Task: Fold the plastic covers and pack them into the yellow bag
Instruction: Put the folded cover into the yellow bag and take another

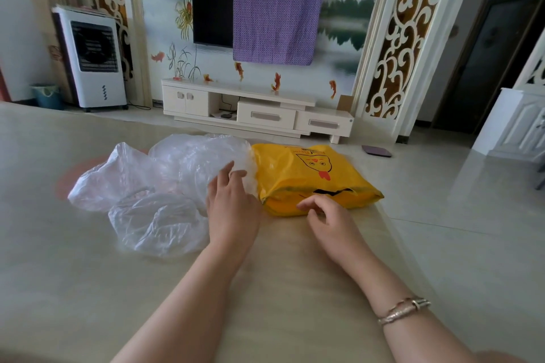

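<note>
soft daylight, wide-angle edge distortion

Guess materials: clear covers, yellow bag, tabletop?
Clear covers: thin plastic film, glossy and translucent; they crumple and the table shows through. Yellow bag: opaque plastic film, slightly shiny, with soft creases and a printed face. Table: wood-grain look, beige, with a smooth sheen; whether solid wood, laminate or a clear overlay cannot be told.

Bare forearms, rose-gold bangle (pixel 404 310) on the right wrist
</note>
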